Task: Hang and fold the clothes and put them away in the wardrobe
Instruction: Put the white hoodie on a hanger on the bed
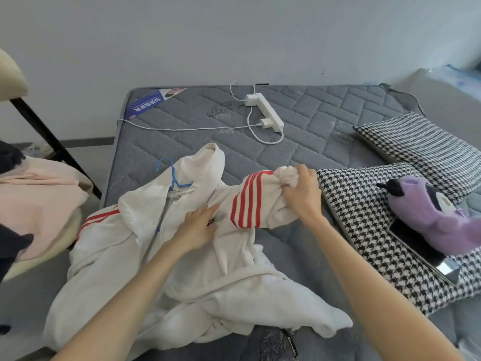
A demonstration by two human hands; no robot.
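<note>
A white zip hoodie with red sleeve stripes lies spread and rumpled on the grey mattress. A blue wire hanger sits inside its neck, the hook poking out beside the hood. My left hand lies flat on the hoodie's chest, fingers straight, pressing it down. My right hand grips the bunched cuff of the right sleeve, which is pulled across near the red stripes.
A white power strip with cables lies at the mattress's far side. Two houndstooth cushions sit at right, with a purple plush toy and a phone on the nearer one. Pink clothes are piled at left.
</note>
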